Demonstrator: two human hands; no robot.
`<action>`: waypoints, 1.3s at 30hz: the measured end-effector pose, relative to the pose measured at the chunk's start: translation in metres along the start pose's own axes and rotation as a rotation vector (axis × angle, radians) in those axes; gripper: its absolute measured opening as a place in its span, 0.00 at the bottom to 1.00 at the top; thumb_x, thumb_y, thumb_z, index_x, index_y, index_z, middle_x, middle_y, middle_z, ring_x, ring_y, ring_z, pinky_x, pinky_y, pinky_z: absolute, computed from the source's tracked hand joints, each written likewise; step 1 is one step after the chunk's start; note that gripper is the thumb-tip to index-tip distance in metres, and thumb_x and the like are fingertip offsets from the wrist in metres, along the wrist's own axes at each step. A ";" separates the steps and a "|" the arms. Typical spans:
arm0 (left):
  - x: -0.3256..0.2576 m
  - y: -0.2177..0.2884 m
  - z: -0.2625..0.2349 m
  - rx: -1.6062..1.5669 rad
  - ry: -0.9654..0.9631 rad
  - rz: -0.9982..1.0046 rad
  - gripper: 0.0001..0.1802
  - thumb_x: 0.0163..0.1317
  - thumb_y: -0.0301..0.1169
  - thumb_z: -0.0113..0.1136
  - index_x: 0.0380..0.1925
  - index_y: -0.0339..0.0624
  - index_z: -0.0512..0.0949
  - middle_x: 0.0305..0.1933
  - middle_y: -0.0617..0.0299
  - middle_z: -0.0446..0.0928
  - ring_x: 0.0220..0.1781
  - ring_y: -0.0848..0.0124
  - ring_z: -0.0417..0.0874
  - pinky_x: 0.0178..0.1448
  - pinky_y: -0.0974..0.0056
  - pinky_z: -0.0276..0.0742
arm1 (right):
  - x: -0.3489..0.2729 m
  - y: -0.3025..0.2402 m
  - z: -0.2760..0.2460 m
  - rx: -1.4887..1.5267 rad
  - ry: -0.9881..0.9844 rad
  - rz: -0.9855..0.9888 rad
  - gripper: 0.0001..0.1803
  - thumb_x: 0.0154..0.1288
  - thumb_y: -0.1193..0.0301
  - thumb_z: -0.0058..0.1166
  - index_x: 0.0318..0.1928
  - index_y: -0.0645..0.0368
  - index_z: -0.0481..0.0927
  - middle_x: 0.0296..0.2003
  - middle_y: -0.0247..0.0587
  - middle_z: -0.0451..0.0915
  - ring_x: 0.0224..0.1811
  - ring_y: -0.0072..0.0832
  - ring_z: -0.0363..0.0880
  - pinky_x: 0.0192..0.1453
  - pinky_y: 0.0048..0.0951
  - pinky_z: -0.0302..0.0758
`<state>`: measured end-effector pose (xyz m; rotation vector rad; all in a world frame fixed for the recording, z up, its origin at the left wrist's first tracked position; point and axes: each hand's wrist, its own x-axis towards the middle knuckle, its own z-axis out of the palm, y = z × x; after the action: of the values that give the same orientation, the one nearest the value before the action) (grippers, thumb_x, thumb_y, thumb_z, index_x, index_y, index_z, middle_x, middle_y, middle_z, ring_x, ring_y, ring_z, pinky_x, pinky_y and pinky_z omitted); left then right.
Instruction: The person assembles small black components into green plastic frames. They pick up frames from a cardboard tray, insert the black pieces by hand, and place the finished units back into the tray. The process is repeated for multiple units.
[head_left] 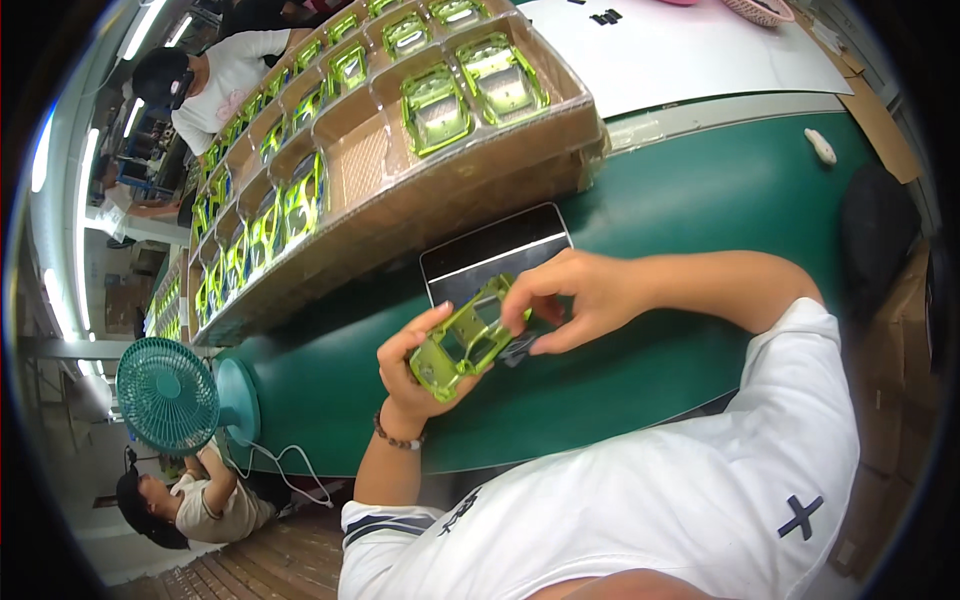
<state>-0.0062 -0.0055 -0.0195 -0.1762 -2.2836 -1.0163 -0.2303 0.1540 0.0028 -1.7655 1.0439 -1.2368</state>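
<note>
A bright green toy car body shell (447, 368) with window openings is tilted over the green table. My left hand (405, 365) is closed around its near end, thumb along the side. At the shell's other end is my right hand (568, 295), its fingers bent and its index finger close to the shell's edge. Between the right thumb and fingers, against the shell's side, is a small dark see-through piece (518, 350). The fingers partly hide how it is gripped.
Beyond my hands a black tablet (495, 252) lies on the green table (690, 200). A large cardboard tray (480, 185) with compartments holds several green car shells. A teal fan (170, 395) with a white cord stands left. White sheet (690, 50) covers the far right; two people work at left.
</note>
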 end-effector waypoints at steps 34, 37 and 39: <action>0.003 0.005 -0.003 0.045 0.077 -0.119 0.46 0.41 0.34 0.79 0.51 0.43 0.53 0.53 0.38 0.70 0.54 0.57 0.77 0.56 0.58 0.78 | 0.120 0.160 -0.360 -1.295 0.268 0.576 0.10 0.53 0.72 0.55 0.37 0.58 0.82 0.37 0.50 0.81 0.40 0.45 0.80 0.43 0.40 0.76; 0.012 0.000 0.001 0.016 0.053 -0.067 0.46 0.40 0.33 0.79 0.52 0.43 0.53 0.53 0.37 0.69 0.55 0.55 0.77 0.57 0.56 0.77 | 0.074 0.169 -0.400 -1.274 0.509 0.352 0.10 0.50 0.70 0.58 0.34 0.56 0.85 0.33 0.48 0.83 0.37 0.44 0.81 0.42 0.41 0.76; 0.010 0.001 -0.002 0.024 0.055 -0.091 0.47 0.40 0.32 0.79 0.52 0.42 0.53 0.54 0.37 0.69 0.55 0.54 0.76 0.58 0.55 0.76 | 0.067 0.152 -0.380 -1.124 0.666 0.201 0.13 0.50 0.67 0.60 0.37 0.57 0.85 0.34 0.50 0.83 0.37 0.43 0.82 0.44 0.39 0.76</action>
<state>-0.0127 -0.0074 -0.0125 -0.0345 -2.2704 -1.0270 -0.6108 -0.0100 -0.0049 -1.9013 2.6078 -1.2057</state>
